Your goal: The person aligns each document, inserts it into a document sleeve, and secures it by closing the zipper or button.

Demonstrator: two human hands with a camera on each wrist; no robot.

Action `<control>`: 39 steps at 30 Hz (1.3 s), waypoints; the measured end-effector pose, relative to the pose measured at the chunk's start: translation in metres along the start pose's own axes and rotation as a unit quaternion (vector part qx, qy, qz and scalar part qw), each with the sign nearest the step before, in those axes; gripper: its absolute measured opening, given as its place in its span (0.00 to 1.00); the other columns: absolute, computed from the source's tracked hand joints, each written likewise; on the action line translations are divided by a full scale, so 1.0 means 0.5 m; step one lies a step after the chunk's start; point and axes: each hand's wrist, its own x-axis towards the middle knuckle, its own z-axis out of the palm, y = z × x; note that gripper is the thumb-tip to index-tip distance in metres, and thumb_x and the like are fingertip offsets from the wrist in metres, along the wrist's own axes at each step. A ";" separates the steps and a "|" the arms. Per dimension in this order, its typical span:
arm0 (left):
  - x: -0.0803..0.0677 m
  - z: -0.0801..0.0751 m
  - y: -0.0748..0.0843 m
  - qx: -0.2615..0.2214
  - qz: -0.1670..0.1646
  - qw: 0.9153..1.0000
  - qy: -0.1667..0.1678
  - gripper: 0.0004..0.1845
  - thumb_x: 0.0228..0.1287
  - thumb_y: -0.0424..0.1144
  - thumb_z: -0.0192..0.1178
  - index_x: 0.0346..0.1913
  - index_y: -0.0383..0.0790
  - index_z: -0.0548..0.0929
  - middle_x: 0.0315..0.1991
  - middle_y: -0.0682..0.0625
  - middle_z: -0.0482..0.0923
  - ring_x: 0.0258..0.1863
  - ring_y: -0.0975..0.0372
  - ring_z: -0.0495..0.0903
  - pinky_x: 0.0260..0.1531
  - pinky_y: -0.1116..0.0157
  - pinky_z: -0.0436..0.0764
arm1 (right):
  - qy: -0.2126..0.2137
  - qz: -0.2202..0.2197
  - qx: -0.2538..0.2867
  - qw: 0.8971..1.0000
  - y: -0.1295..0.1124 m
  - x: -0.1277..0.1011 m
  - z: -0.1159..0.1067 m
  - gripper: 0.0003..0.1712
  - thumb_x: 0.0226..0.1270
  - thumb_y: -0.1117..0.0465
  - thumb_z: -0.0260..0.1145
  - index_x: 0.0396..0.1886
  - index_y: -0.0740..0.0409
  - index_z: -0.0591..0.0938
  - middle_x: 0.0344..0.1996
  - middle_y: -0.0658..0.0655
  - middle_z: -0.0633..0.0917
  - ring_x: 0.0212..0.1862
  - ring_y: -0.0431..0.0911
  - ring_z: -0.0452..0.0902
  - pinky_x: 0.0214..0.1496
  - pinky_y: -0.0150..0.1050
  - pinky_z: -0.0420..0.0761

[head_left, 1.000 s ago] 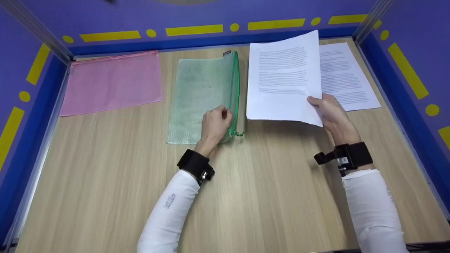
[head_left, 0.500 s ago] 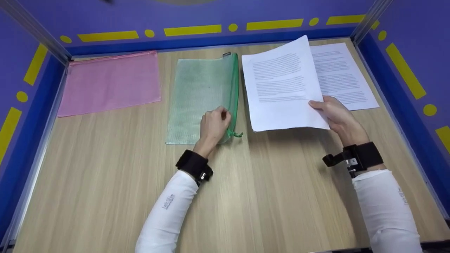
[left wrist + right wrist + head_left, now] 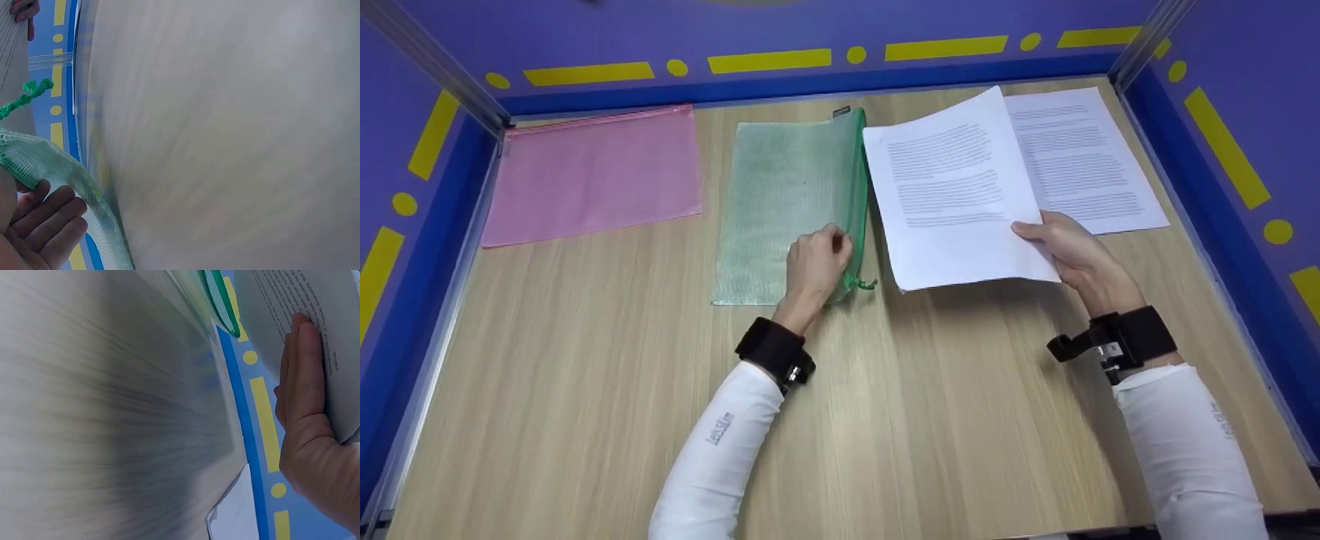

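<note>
A green mesh zipper pouch (image 3: pixel 784 187) lies on the table with its zipper edge toward the right. My left hand (image 3: pixel 816 262) pinches the upper layer near the zipper end, beside a green braided pull cord (image 3: pixel 864 284); in the left wrist view the mesh (image 3: pixel 28 160) lifts at the thumb and index finger. My right hand (image 3: pixel 1072 244) grips printed sheets (image 3: pixel 952 202) by their right edge, thumb on top and fingers (image 3: pixel 309 371) spread flat beneath. The sheets are raised and tilted, their left edge close by the pouch's zipper side.
A pink zipper pouch (image 3: pixel 596 176) lies at the back left. More printed paper (image 3: pixel 1084 165) rests at the back right, partly covered by the held sheets. Blue panels with yellow marks (image 3: pixel 769 61) wall the wooden table (image 3: pixel 930 420) at the back and both sides.
My right hand has brought the sheets left and toward me, turning them so their left edge comes up to the pouch's zipper side. My left hand keeps its pinch in place.
</note>
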 end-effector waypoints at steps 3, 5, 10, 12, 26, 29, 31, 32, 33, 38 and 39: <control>0.000 0.000 -0.001 0.009 0.006 1.000 0.001 0.12 0.70 0.38 0.56 0.39 0.36 0.88 0.31 0.45 0.89 0.26 0.56 0.87 0.29 0.61 0.85 | -0.001 0.005 -0.015 1.000 0.004 0.004 0.002 0.23 0.77 0.62 0.53 0.67 0.64 0.64 0.42 0.50 0.88 0.42 0.42 0.87 0.39 0.35 0.86; -0.001 0.000 0.000 0.014 0.011 1.000 0.003 0.12 0.70 0.37 0.55 0.38 0.35 0.88 0.30 0.45 0.89 0.25 0.56 0.86 0.27 0.61 0.84 | 0.000 0.011 -0.028 1.000 0.005 0.005 0.003 0.23 0.77 0.62 0.53 0.67 0.64 0.65 0.41 0.49 0.88 0.42 0.42 0.87 0.38 0.34 0.86; -0.003 0.001 0.002 0.026 0.016 1.000 0.003 0.12 0.71 0.38 0.55 0.37 0.36 0.87 0.29 0.45 0.88 0.23 0.56 0.85 0.26 0.61 0.84 | -0.005 0.025 -0.025 0.999 0.001 0.002 0.005 0.21 0.77 0.62 0.53 0.65 0.63 0.65 0.40 0.49 0.89 0.41 0.41 0.87 0.38 0.34 0.86; -0.003 0.002 0.003 0.030 0.018 0.999 0.004 0.12 0.71 0.38 0.55 0.36 0.36 0.87 0.28 0.45 0.88 0.23 0.56 0.85 0.26 0.61 0.84 | -0.007 0.029 -0.021 0.999 -0.001 0.000 0.007 0.21 0.77 0.63 0.53 0.65 0.64 0.64 0.40 0.49 0.89 0.41 0.41 0.87 0.38 0.34 0.86; -0.009 0.002 0.005 0.062 0.049 0.997 0.008 0.11 0.71 0.38 0.58 0.35 0.36 0.87 0.28 0.46 0.88 0.24 0.57 0.86 0.26 0.62 0.85 | 0.020 0.012 -0.049 0.999 -0.013 0.017 0.034 0.24 0.78 0.64 0.50 0.69 0.68 0.62 0.40 0.50 0.88 0.40 0.42 0.87 0.36 0.34 0.86; -0.009 0.002 0.005 0.061 0.045 0.997 0.004 0.11 0.71 0.38 0.58 0.35 0.36 0.87 0.28 0.46 0.88 0.24 0.57 0.85 0.26 0.62 0.84 | 0.024 0.012 -0.038 0.999 -0.015 0.025 0.041 0.25 0.78 0.64 0.49 0.69 0.69 0.62 0.39 0.49 0.88 0.40 0.41 0.87 0.36 0.33 0.86; -0.010 0.001 0.005 0.059 0.041 0.997 0.000 0.12 0.71 0.38 0.57 0.34 0.36 0.87 0.27 0.46 0.87 0.23 0.58 0.85 0.26 0.62 0.84 | 0.021 0.012 -0.028 0.999 -0.016 0.029 0.044 0.25 0.78 0.65 0.49 0.69 0.70 0.60 0.39 0.50 0.88 0.39 0.41 0.87 0.36 0.33 0.85; -0.009 0.001 0.004 0.058 0.039 0.998 0.000 0.12 0.71 0.39 0.57 0.34 0.36 0.87 0.27 0.47 0.87 0.23 0.58 0.84 0.26 0.62 0.84 | 0.019 0.012 -0.025 0.999 -0.016 0.032 0.046 0.25 0.78 0.65 0.49 0.69 0.70 0.61 0.39 0.50 0.88 0.39 0.40 0.87 0.36 0.33 0.85; -0.009 0.001 0.004 0.058 0.038 0.998 -0.001 0.12 0.71 0.39 0.57 0.35 0.36 0.87 0.27 0.47 0.87 0.23 0.58 0.84 0.26 0.62 0.84 | 0.018 0.012 -0.023 1.000 -0.017 0.034 0.047 0.25 0.78 0.65 0.49 0.69 0.70 0.60 0.38 0.50 0.88 0.39 0.40 0.87 0.36 0.33 0.85; -0.008 0.002 0.005 0.060 0.035 0.998 -0.002 0.12 0.71 0.39 0.57 0.35 0.37 0.87 0.27 0.47 0.87 0.23 0.60 0.83 0.25 0.63 0.83 | 0.017 0.013 -0.003 1.000 -0.017 0.045 0.052 0.23 0.77 0.65 0.50 0.67 0.68 0.62 0.37 0.50 0.88 0.38 0.40 0.87 0.37 0.32 0.85; -0.008 0.002 0.005 0.060 0.034 0.998 -0.004 0.12 0.71 0.39 0.58 0.35 0.37 0.87 0.27 0.47 0.87 0.23 0.60 0.83 0.25 0.63 0.83 | 0.021 0.014 0.002 1.000 -0.016 0.047 0.053 0.22 0.77 0.65 0.50 0.66 0.68 0.62 0.36 0.50 0.88 0.38 0.40 0.87 0.37 0.32 0.85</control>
